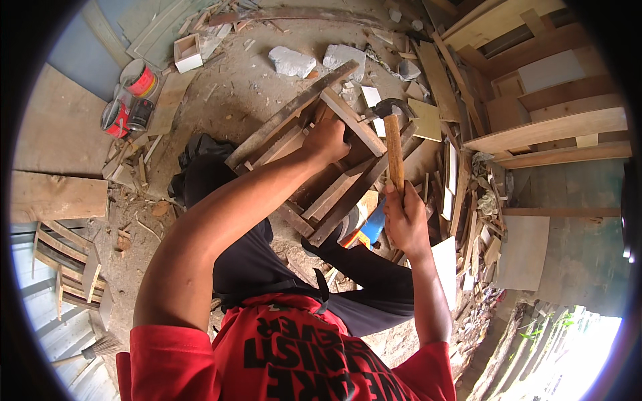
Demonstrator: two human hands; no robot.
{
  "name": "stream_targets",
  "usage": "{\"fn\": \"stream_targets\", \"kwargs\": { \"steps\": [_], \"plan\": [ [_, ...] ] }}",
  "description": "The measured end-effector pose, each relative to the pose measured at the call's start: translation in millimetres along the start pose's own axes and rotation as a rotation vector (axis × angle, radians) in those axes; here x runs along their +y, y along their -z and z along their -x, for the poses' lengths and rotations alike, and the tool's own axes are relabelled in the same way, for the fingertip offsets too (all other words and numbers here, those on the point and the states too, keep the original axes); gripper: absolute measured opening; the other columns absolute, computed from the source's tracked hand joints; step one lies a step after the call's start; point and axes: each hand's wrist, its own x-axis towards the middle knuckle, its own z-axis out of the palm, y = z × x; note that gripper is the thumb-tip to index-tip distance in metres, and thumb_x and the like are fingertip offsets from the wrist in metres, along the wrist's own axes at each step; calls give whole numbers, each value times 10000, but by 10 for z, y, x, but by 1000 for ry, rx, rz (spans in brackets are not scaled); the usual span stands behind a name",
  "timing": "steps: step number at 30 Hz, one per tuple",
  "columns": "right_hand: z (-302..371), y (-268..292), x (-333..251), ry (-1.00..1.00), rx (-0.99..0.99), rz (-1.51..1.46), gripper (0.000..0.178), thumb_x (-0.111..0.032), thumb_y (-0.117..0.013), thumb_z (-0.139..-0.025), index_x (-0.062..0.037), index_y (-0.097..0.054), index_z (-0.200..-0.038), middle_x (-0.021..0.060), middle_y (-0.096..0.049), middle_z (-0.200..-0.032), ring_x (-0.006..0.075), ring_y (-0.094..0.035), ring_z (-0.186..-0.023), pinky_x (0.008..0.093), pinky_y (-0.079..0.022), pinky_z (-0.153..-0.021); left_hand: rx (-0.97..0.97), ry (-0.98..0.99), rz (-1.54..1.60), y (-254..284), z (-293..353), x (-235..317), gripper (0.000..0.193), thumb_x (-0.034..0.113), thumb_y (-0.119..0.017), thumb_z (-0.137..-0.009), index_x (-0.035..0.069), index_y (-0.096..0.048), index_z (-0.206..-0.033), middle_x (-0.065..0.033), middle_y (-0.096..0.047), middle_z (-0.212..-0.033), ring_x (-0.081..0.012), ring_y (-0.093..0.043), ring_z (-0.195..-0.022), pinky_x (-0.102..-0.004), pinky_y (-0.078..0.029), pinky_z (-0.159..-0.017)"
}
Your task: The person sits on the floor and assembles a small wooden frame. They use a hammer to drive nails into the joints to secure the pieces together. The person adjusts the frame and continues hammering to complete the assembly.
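A brown wooden frame [340, 194], built of rails and crosspieces like a small stool on its side, lies tilted in front of my legs. Reaching into its upper end, my left hand [326, 142] is closed on the frame beside the short end board [354, 121]; its fingertips are partly hidden. My right hand [406, 220] grips a claw hammer [394, 154] low on its wooden handle. The dark hammer head points up and sits just right of the end board, apart from my left hand.
Two paint cans [138, 79] and a dark can [140, 113] stand at the left. Pale stone blocks [292, 61] lie beyond the frame. Wood offcuts [468, 234] crowd the right side, below a plank rack [548, 130]. A blue item [376, 219] lies beside the frame.
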Motion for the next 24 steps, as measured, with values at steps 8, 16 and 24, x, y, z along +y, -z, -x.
{"fn": "stream_targets", "kwargs": {
  "steps": [8,16,24],
  "plan": [
    [54,55,-39,40,40,68,330,-258,-551,-1037,40,-529,-897,130,-554,-618,176,-523,-561,375,-416,-538,13,-18,40,11,0,18,318,222,-784,-748,-34,-709,-922,-238,-714,-908,-389,-704,-903,-450,-577,-801],
    [98,369,-465,233,103,-444,313,-334,-497,-1063,-33,-508,-979,-58,-423,-623,42,-423,-534,243,-355,-478,0,41,11,33,12,42,366,257,-787,-775,-23,-705,-997,-260,-715,-938,-388,-705,-928,-452,-563,-858],
    [-10,105,21,-16,-17,-76,283,-286,-517,-1059,-55,-485,-901,-36,-428,-603,40,-344,-450,246,-275,-383,17,-5,-11,-8,-26,0,312,238,-783,-772,-26,-708,-920,-262,-712,-913,-391,-704,-917,-455,-566,-840]
  ]
}}
